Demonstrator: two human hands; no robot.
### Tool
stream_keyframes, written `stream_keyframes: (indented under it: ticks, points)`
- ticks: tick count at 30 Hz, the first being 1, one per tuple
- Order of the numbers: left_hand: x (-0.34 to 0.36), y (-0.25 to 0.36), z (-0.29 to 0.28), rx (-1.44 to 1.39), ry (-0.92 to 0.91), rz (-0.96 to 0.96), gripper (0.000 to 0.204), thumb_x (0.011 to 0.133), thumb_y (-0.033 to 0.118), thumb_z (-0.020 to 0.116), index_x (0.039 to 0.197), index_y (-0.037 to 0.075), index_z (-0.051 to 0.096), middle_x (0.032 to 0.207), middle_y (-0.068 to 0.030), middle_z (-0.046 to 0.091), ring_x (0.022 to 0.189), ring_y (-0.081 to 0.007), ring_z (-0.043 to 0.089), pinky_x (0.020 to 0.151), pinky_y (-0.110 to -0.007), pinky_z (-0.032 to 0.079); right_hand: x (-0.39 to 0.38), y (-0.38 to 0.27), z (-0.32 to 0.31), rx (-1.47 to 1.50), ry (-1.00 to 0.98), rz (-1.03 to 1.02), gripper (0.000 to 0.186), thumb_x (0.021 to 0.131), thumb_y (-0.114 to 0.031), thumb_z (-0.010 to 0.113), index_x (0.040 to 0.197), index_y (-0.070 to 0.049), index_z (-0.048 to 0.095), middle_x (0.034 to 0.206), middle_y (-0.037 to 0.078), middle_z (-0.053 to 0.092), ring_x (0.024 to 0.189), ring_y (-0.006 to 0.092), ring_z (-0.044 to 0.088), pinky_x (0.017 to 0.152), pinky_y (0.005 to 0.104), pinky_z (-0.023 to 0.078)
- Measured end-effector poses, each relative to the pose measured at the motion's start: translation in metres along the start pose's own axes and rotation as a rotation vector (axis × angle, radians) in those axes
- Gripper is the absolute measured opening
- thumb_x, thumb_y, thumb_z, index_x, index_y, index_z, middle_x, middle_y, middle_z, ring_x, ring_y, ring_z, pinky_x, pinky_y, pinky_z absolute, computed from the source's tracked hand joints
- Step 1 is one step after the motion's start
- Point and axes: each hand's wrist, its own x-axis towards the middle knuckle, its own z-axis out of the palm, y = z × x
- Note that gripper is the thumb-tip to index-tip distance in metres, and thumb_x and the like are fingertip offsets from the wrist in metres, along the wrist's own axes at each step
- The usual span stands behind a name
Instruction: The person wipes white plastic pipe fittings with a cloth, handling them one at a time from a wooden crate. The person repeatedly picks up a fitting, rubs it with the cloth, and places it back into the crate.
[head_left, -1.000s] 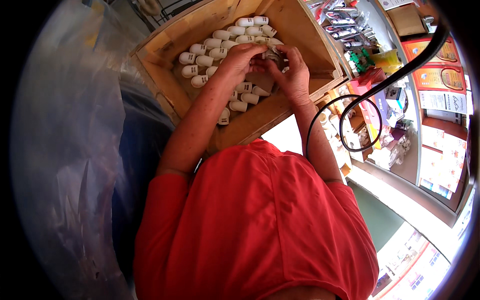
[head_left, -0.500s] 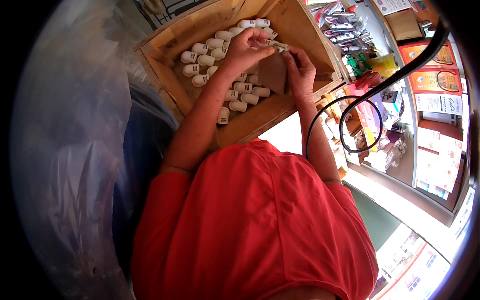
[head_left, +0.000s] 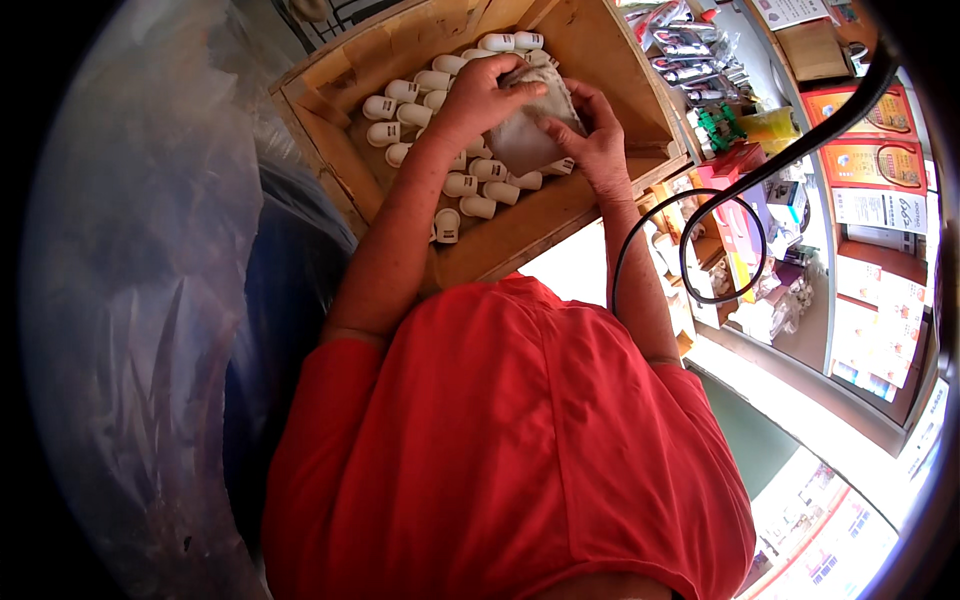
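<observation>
Both of my hands are over a wooden box (head_left: 510,258) and hold a small, pale grey cloth bag (head_left: 525,143) between them. My left hand (head_left: 482,98) pinches the upper left edge of the bag with thumb and fingers. The thumb of my right hand (head_left: 600,145) presses on the bag's right side, its fingers curled behind. Beneath them, several white, round-ended plastic caps (head_left: 490,170) with dark printed marks lie on the box floor. The bag and my left hand hide some of these caps.
Clear plastic sheeting (head_left: 130,300) hangs at the left. To the right, a shelf holds packaged goods (head_left: 690,60), a green item (head_left: 715,128) and red-orange packets (head_left: 870,160). A black cable (head_left: 790,160) loops across the right side, near my right forearm.
The bag has turned from a dark, shaded side to a paler face and spreads wider between my hands. My right thumb has moved onto its front.
</observation>
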Motion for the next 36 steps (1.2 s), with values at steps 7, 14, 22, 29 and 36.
stream_keyframes:
  ticks: [7, 14, 22, 29, 36]
  points:
    - [0.002, 0.004, -0.001, -0.09, 0.208, -0.011, 0.023, 0.081, 0.023, 0.064, 0.091, 0.003, 0.06, 0.077, 0.0034, 0.058, 0.069, -0.0042, 0.048, 0.064, -0.02, 0.042, 0.004, -0.003, -0.01, 0.225, 0.083, 0.252, 0.03, 0.07, -0.014, 0.074, 0.094, -0.003, 0.058, 0.085, 0.003, 0.06, 0.075, 0.0108, 0.056, 0.069, 0.0224, 0.046]
    - [0.008, -0.002, 0.007, -0.391, 0.356, -0.036, 0.018, 0.08, 0.018, 0.064, 0.089, 0.002, 0.061, 0.074, 0.0034, 0.059, 0.065, -0.0032, 0.049, 0.06, -0.02, 0.042, 0.009, 0.001, -0.021, 0.798, -0.031, 0.414, 0.055, 0.078, -0.036, 0.064, 0.116, 0.002, 0.048, 0.11, 0.012, 0.055, 0.101, 0.0209, 0.053, 0.085, 0.034, 0.043]
    - [0.007, -0.007, 0.01, -0.471, 0.338, -0.032, 0.019, 0.081, 0.02, 0.064, 0.087, 0.003, 0.061, 0.071, 0.0048, 0.057, 0.064, -0.0025, 0.047, 0.057, -0.02, 0.04, 0.007, -0.005, -0.003, 0.62, -0.092, 0.693, 0.058, 0.078, -0.035, 0.063, 0.12, 0.001, 0.044, 0.116, 0.013, 0.052, 0.106, 0.0245, 0.05, 0.091, 0.0362, 0.039]
    - [0.005, -0.002, 0.004, -0.351, 0.283, -0.135, 0.023, 0.081, 0.022, 0.064, 0.096, 0.005, 0.06, 0.084, 0.0004, 0.061, 0.074, -0.0056, 0.054, 0.065, -0.021, 0.044, 0.003, -0.007, 0.0, 0.598, 0.081, 0.482, 0.042, 0.078, -0.027, 0.066, 0.108, 0.0, 0.055, 0.102, 0.012, 0.059, 0.092, 0.0209, 0.058, 0.082, 0.0318, 0.046]
    - [-0.001, 0.001, -0.002, -0.676, 0.002, -0.416, 0.038, 0.076, 0.026, 0.068, 0.102, -0.001, 0.057, 0.094, -0.0059, 0.06, 0.085, -0.0133, 0.057, 0.074, -0.026, 0.046, 0.005, -0.002, 0.002, 0.568, 0.298, 0.235, 0.033, 0.08, -0.023, 0.064, 0.103, 0.0, 0.058, 0.092, 0.007, 0.062, 0.08, 0.0138, 0.06, 0.071, 0.0248, 0.048]
